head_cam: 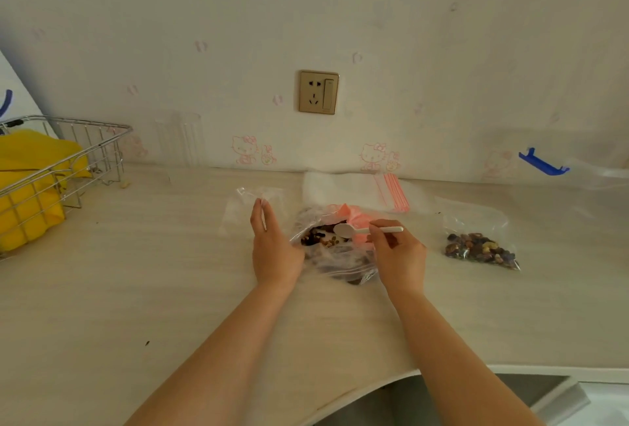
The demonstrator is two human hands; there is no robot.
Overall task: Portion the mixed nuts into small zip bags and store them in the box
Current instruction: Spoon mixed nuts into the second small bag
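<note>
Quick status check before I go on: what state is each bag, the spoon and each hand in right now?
Big nut bag: open, lying on the counter.
Small empty zip bag: empty, touched by the left hand.
Filled small bag: holds nuts, lies apart at right.
Spoon: empty, over the big bag's mouth.
Left hand: fingers straight.
Right hand: pinches the spoon handle.

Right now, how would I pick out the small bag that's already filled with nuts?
Find the gold wall socket, then drop to the pale countertop. Right of the right hand holding the white spoon lies a small clear filled bag. Unlike the big open bag between the hands, nobody touches it.
</note>
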